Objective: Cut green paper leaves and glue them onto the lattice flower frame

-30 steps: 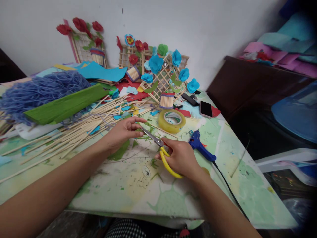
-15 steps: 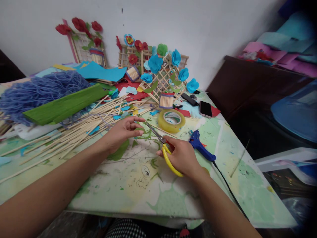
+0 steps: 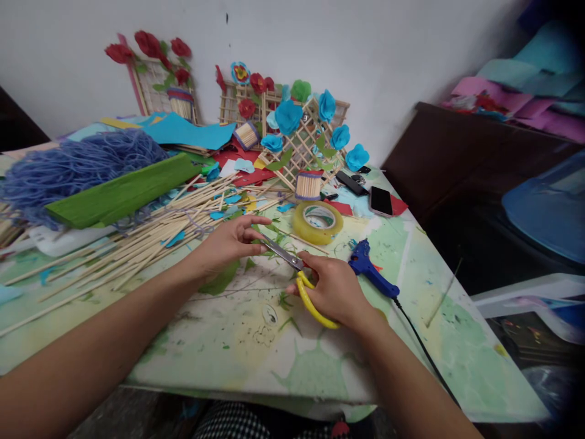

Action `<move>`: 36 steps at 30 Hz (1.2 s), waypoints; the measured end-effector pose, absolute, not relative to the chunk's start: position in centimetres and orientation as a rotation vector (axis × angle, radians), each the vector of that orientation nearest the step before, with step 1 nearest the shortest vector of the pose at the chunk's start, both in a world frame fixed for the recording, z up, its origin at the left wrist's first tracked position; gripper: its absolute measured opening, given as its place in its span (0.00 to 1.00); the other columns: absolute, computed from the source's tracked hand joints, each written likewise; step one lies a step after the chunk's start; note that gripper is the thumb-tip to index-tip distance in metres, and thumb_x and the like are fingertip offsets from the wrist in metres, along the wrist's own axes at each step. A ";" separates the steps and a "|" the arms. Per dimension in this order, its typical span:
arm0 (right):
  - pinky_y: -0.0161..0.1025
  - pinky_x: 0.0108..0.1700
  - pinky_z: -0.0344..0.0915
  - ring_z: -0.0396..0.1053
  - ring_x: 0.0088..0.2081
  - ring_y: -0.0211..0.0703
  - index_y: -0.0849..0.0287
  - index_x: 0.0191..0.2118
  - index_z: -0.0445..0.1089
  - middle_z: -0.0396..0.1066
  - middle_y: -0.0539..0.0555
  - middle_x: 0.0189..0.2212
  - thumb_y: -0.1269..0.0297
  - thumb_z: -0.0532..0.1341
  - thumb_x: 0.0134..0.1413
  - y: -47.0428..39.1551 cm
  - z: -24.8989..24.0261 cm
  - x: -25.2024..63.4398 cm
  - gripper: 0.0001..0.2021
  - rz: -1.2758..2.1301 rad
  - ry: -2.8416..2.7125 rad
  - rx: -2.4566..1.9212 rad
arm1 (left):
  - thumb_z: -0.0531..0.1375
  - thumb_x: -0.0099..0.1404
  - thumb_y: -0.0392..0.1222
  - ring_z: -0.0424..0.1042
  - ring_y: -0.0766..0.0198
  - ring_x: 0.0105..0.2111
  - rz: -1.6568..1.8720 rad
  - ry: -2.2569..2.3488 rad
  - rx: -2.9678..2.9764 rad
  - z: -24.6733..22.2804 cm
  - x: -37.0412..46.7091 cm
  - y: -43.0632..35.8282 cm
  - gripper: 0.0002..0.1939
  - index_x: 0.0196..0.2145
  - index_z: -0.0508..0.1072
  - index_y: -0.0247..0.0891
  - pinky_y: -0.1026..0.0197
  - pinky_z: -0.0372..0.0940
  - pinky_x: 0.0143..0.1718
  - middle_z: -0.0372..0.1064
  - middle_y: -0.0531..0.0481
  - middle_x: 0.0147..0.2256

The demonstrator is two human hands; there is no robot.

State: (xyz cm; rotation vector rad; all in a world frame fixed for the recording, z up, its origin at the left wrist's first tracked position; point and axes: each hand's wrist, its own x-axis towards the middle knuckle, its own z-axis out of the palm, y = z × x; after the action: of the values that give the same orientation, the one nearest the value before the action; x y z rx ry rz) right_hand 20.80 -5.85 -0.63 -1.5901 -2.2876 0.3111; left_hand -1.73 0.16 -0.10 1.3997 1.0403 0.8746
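Observation:
My right hand (image 3: 331,286) grips a pair of scissors (image 3: 284,251) by the yellow handles, the blades pointing up and left and looking closed together. Their tips reach the fingers of my left hand (image 3: 237,241). That hand is half curled, with thumb and bent fingers close together and the index finger stretched out past them. Whatever they pinch is too small or hidden to name. Below the left hand lies a piece of green paper (image 3: 222,277), partly covered by the hand. Thin green paper scraps (image 3: 274,228) are strewn behind the blades.
A tape roll (image 3: 317,222) lies just behind the scissors. A blue glue gun (image 3: 372,268) with a black cord is right of my right hand. Thin wooden sticks (image 3: 150,250), green crepe paper (image 3: 123,186) and blue yarn (image 3: 82,171) cover the left. Behind stands a lattice with blue paper flowers (image 3: 287,117).
The scissor blades have dropped slightly and moved left, their tips now beside the thumb rather than the index fingertip. The blades look more closed. My left hand has barely moved.

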 end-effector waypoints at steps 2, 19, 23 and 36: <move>0.35 0.28 0.53 0.67 0.27 0.40 0.58 0.54 0.70 0.77 0.55 0.34 0.49 0.60 0.52 -5.9 -0.7 20.8 0.27 0.317 -2.287 -1.594 | 0.66 0.50 0.35 0.73 0.63 0.30 0.864 1.053 1.406 0.0 -1.7 0.1 0.30 0.52 0.66 0.37 0.61 0.64 0.33 0.73 0.53 0.29; 0.35 0.28 0.52 0.67 0.27 0.40 0.56 0.53 0.71 0.76 0.54 0.32 0.48 0.61 0.51 -5.8 -0.8 20.9 0.26 0.334 -2.269 -1.601 | 0.67 0.49 0.33 0.70 0.66 0.28 0.876 1.030 1.373 0.0 -1.6 0.1 0.33 0.53 0.65 0.34 0.63 0.63 0.31 0.69 0.56 0.26; 0.35 0.29 0.52 0.66 0.26 0.40 0.56 0.53 0.71 0.76 0.54 0.32 0.47 0.61 0.51 -5.7 -0.9 20.8 0.26 0.324 -2.268 -1.608 | 0.67 0.49 0.33 0.69 0.66 0.28 0.876 1.033 1.383 -0.2 -1.7 0.2 0.32 0.53 0.65 0.35 0.63 0.62 0.31 0.68 0.56 0.26; 0.35 0.28 0.51 0.64 0.25 0.39 0.56 0.51 0.72 0.76 0.53 0.30 0.48 0.60 0.51 -5.8 -0.7 20.7 0.24 0.314 -2.255 -1.601 | 0.66 0.52 0.36 0.68 0.66 0.28 0.890 1.023 1.416 -0.7 -2.0 0.7 0.30 0.53 0.66 0.36 0.63 0.60 0.31 0.65 0.56 0.27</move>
State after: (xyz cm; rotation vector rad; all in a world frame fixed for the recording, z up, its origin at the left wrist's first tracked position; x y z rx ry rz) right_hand 20.71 -5.78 -0.67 -1.6014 -2.2548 0.3143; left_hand -2.05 0.65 -0.68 1.4156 1.0227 0.8901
